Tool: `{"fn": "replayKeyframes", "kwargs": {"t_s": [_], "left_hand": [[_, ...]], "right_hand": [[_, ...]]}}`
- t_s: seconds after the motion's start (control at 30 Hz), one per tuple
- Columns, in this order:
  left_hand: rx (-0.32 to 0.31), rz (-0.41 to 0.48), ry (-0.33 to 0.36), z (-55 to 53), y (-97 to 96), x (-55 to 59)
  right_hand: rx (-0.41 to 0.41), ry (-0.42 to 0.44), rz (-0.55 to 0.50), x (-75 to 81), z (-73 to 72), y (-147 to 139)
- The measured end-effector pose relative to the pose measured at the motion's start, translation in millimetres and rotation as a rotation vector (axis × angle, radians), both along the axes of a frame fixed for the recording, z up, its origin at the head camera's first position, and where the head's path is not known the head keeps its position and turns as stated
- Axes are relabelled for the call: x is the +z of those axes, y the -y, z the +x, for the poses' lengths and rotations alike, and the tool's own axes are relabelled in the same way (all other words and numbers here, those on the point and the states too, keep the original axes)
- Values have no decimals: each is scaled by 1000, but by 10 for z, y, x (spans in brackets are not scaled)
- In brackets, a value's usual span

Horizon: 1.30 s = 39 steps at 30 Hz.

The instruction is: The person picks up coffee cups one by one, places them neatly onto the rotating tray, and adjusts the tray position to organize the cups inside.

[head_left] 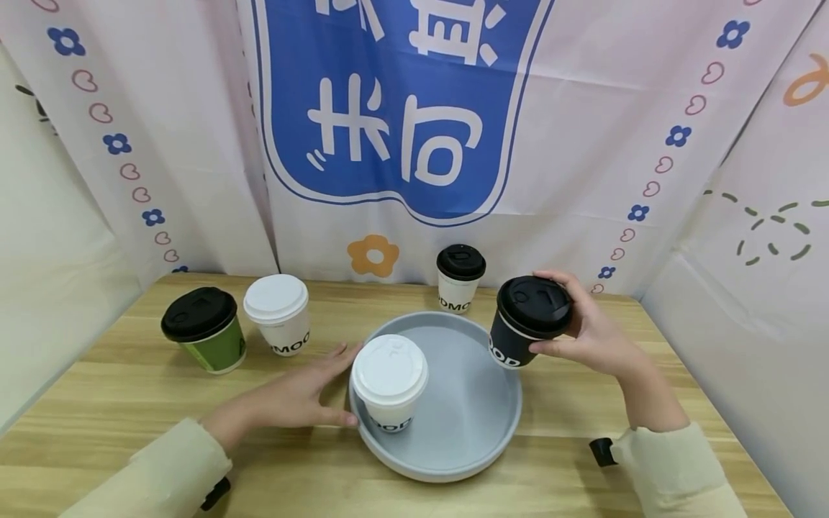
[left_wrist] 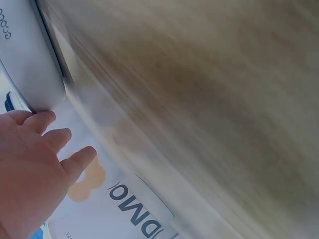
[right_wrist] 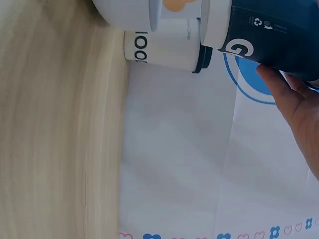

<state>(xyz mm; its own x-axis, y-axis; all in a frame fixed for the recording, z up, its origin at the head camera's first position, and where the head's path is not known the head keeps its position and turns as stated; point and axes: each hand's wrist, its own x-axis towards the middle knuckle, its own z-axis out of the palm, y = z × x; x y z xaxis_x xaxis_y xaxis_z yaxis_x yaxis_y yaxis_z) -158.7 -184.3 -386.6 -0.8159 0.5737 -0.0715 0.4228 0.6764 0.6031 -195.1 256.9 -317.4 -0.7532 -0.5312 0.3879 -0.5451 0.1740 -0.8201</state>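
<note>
A round grey tray (head_left: 463, 432) lies on the table, with a white-lidded white paper cup (head_left: 390, 374) standing in its left part. My left hand (head_left: 285, 396) rests against the tray's left rim, thumb and fingers spread; the left wrist view shows its fingertips (left_wrist: 42, 119) at the tray's outer wall. My right hand (head_left: 589, 334) grips a dark paper cup (head_left: 512, 338) with a black lid, its thumb and fingers round the upper part. That cup is held raised at the tray's right rim, slightly tilted.
Left of the tray stand a green cup (head_left: 220, 345) with a black lid and another white cup (head_left: 285, 331) with a white lid. Behind the tray is a small white cup (head_left: 456, 288) with a black lid. A printed curtain (head_left: 583, 144) hangs along the table's back edge.
</note>
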Motion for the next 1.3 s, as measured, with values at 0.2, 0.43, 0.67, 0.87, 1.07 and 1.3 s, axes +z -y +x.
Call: {"fn": "replayKeyframes", "kwargs": {"t_s": [0.2, 0.43, 0.67, 0.87, 1.07, 1.3], "left_hand": [[12, -3, -2, 12, -17, -24], [26, -21, -18, 43, -35, -31], [41, -30, 2, 78, -50, -9], [45, -19, -6, 99, -46, 0], [44, -6, -16, 98, -32, -25], [45, -2, -16, 96, -32, -34]], "right_hand": [[46, 2, 1, -40, 63, 105], [63, 8, 20, -80, 144, 164], [100, 27, 38, -123, 221, 243], [149, 37, 45, -145, 268, 314], [178, 73, 45, -161, 332, 385], [214, 97, 52, -177, 389, 456]]}}
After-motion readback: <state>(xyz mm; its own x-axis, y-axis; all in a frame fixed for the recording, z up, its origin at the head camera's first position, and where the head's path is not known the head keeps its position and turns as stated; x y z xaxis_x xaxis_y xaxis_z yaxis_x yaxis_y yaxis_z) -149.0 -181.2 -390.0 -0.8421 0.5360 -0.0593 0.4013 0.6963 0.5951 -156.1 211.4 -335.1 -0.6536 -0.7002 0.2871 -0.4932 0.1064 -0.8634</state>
